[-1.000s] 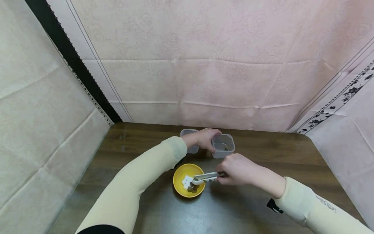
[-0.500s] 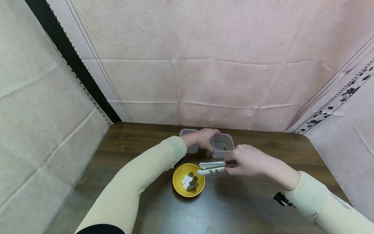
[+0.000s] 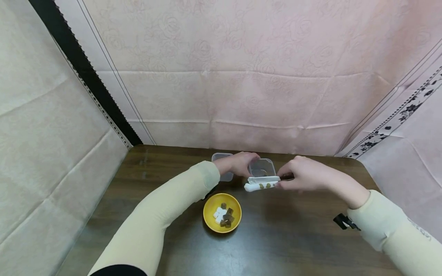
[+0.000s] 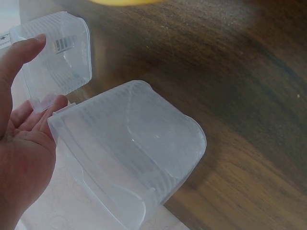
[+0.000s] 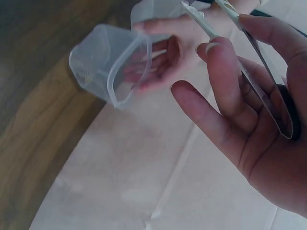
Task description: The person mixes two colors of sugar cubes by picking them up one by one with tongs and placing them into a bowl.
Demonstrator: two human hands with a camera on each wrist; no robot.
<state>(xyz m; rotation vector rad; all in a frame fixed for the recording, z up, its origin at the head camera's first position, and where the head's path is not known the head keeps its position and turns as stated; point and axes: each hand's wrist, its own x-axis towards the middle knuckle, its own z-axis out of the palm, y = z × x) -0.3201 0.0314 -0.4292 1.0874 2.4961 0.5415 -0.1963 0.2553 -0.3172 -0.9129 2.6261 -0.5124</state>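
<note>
My left hand [image 3: 241, 163] holds a clear plastic container [image 3: 261, 166] by its left side, thumb at the near side and fingers toward the back. In the left wrist view the thumb [image 4: 29, 50] lies across that container [image 4: 57, 52]. My right hand [image 3: 307, 174] grips a pair of tongs [image 3: 264, 182] with white, leaf-patterned ends. The tongs overlap the container's near edge in the head view. The right wrist view shows their tips [image 5: 211, 19] apart with nothing between. A yellow bowl [image 3: 207, 218] closer to me holds white cubes [image 3: 220, 214] and brown cubes [image 3: 228, 217].
A second clear container [image 4: 134, 139] stands left of the held one, partly hidden behind my left hand in the head view. The brown wooden table [image 3: 293, 245] ends at a pale patterned cloth [image 3: 248, 96] behind, with more cloth at both sides.
My right hand has lifted the tongs away from the yellow bowl and carried them up and right to the container. Brown cubes now show in the bowl uncovered. My left hand stays put.
</note>
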